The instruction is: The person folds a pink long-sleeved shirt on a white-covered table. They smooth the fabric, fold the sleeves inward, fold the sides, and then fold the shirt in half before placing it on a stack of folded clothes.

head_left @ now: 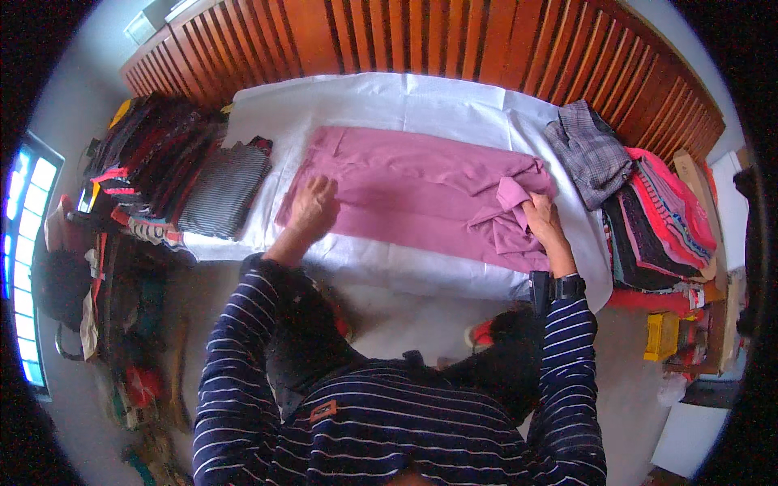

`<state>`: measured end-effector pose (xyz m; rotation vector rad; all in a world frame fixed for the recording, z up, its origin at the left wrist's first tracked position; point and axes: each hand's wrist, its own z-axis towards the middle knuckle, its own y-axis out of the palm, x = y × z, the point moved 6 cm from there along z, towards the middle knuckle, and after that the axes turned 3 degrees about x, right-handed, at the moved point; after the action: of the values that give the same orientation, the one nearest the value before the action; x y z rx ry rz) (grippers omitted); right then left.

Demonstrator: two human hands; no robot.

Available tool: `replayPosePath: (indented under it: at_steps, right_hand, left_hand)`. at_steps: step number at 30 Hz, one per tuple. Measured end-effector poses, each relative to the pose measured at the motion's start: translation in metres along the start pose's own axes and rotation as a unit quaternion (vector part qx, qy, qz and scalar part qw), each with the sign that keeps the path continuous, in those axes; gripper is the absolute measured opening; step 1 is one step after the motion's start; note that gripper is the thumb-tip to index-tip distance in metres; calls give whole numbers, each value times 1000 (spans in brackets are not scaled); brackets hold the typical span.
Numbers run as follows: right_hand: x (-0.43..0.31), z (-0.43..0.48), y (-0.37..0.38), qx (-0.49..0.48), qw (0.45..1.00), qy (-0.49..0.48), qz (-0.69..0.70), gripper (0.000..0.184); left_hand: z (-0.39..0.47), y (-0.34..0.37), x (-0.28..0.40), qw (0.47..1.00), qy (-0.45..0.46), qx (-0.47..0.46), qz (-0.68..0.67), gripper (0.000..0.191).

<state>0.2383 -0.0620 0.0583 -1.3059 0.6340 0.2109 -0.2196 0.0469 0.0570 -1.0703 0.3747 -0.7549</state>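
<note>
A pink garment (401, 194) lies spread lengthwise on a white cloth (371, 97), with creased, bunched fabric at its right end. My left hand (313, 203) rests on or just above the garment's left part, its fingers curled; whether it grips any cloth cannot be told. At the right end, my right hand (543, 219) pinches a raised flap (512, 194) of the pink fabric between thumb and fingers. Both hands come from dark striped sleeves, and a dark watch is on the right wrist.
Folded dark clothes (164, 152) and a striped folded garment (225, 188) stand at the left. To the right are a grey checked garment (589, 152) and a pile of colourful folded clothes (668, 212). A slatted wooden headboard (425, 36) rises behind; a yellow basket (661, 336) is lower right.
</note>
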Motion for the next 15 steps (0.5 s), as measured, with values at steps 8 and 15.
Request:
replayPosePath:
  at_steps: [8, 15]
  right_hand:
    - [-5, -1, -22, 109, 993, 4, 50, 32]
    - [-2, 2, -8, 73, 995, 18, 71, 39]
  left_hand:
    - [2, 9, 23, 987, -131, -27, 85, 22]
    - [66, 30, 144, 950, 3, -32, -311, 21]
